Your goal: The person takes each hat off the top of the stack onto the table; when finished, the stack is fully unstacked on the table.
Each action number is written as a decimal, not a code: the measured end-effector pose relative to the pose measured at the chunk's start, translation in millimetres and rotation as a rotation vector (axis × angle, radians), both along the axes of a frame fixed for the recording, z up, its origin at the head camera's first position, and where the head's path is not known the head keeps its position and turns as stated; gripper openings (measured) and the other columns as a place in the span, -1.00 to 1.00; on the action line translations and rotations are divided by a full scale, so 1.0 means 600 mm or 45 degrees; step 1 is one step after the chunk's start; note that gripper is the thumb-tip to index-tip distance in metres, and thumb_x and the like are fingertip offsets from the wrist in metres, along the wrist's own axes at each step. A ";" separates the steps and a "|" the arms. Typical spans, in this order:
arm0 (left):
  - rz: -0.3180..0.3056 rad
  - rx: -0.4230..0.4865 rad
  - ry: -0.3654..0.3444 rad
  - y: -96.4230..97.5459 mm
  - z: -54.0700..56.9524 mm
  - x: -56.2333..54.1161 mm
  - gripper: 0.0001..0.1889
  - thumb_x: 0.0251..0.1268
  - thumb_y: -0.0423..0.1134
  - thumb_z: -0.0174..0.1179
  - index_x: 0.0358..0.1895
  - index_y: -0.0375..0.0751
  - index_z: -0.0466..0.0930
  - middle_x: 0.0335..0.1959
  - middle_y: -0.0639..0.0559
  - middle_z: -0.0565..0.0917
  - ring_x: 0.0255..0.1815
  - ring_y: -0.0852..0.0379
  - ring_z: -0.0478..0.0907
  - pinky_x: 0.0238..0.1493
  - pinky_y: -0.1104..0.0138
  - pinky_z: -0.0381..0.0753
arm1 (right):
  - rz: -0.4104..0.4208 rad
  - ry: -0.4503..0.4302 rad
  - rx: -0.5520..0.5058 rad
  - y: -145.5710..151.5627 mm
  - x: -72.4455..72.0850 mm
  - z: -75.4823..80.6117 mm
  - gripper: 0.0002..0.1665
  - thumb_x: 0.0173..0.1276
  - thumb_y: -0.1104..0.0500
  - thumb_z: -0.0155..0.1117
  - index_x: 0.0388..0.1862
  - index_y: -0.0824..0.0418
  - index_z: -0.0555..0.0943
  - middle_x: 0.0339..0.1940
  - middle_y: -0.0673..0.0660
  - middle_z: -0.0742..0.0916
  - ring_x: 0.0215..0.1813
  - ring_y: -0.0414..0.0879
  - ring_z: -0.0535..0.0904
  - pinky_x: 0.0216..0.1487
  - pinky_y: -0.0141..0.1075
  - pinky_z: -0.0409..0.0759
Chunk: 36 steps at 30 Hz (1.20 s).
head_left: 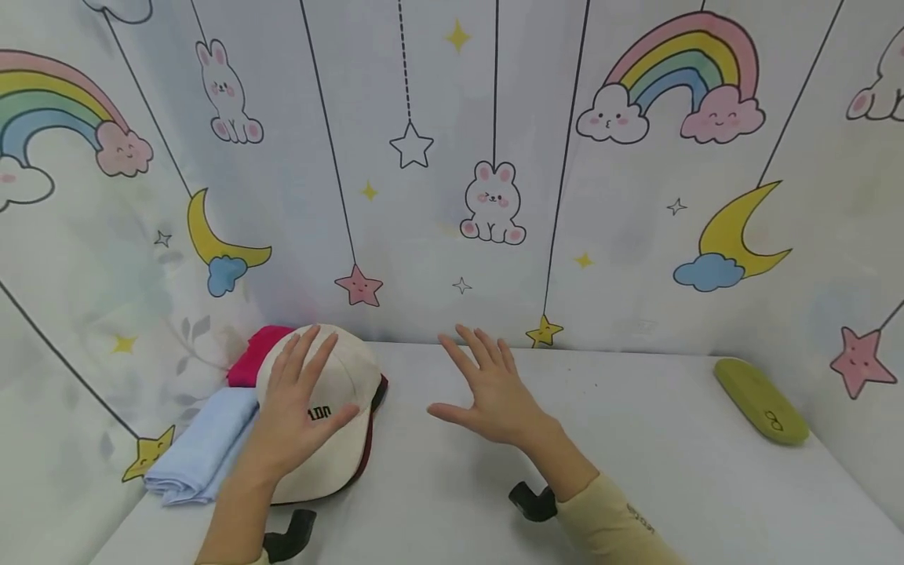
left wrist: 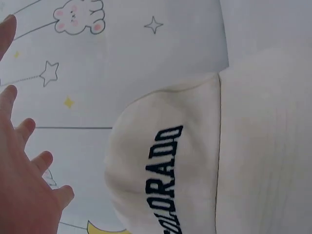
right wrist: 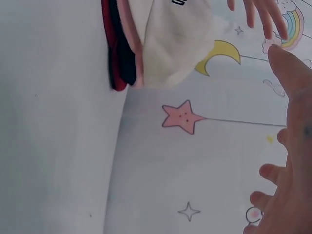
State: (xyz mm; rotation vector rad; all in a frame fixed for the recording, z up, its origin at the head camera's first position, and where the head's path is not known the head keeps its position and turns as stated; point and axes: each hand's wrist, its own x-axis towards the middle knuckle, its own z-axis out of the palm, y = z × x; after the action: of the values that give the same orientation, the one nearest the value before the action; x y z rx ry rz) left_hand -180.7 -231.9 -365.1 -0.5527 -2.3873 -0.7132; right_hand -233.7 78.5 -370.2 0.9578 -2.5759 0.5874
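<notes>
A cream baseball cap [head_left: 356, 365] with dark COLORADO lettering lies on the left of the white table, brim toward me. Dark and red cap edges [right wrist: 117, 68] show beneath it in the right wrist view. My left hand [head_left: 293, 420] is raised with fingers spread and overlaps the cap in the head view; the left wrist view has the hand [left wrist: 24, 165] beside the cap's crown [left wrist: 129, 161], holding nothing. To the right of the cap, my right hand [head_left: 494, 396] hovers above the table, its fingers spread and grasping nothing.
Left of the cap lies a folded light-blue cloth [head_left: 205, 447], with a bright pink item [head_left: 257, 357] behind. A green glasses case [head_left: 759, 400] sits at the table's far right. Black wrist mounts [head_left: 533, 502] show under both forearms. A cartoon-printed backdrop [head_left: 438, 78] encloses the table [head_left: 636, 471].
</notes>
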 end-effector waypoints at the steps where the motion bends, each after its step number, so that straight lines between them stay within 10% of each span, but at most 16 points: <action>1: 0.005 0.025 0.004 -0.008 0.000 0.000 -0.02 0.13 -0.03 0.40 0.62 0.04 0.08 0.64 -0.03 -0.02 0.58 -0.29 -0.16 0.32 -0.46 -0.01 | 0.002 0.002 -0.013 -0.007 -0.001 0.000 0.13 0.31 -0.46 0.19 0.69 -0.11 -0.04 0.66 0.08 0.07 0.62 0.15 -0.07 0.52 0.25 -0.22; 22: 0.133 0.395 -0.239 -0.122 -0.036 0.002 0.04 0.23 -0.17 0.37 0.66 0.20 -0.15 0.64 -0.13 -0.08 0.60 -0.26 -0.18 0.30 -0.50 -0.08 | 0.116 -0.041 -0.420 -0.159 -0.037 -0.026 0.06 0.29 -0.23 0.40 0.64 0.04 0.15 0.45 0.16 0.34 0.41 0.11 0.29 0.33 0.13 0.36; 36: 0.184 0.438 -0.433 -0.165 -0.079 0.000 0.11 0.25 -0.16 0.39 0.65 0.29 -0.28 0.54 -0.29 0.08 0.36 -0.38 0.21 0.16 -0.31 0.40 | 0.117 -0.365 -0.556 -0.241 -0.037 -0.062 0.01 0.34 -0.25 0.35 0.65 -0.06 0.13 0.38 0.14 0.37 0.32 0.03 0.36 0.22 -0.02 0.52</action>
State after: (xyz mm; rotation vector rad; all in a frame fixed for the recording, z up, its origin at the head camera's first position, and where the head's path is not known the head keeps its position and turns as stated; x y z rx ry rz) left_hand -180.6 -330.7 -412.5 -0.1191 -2.4931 -1.1989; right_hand -256.1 -66.2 -407.5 0.8918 -2.4795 1.3326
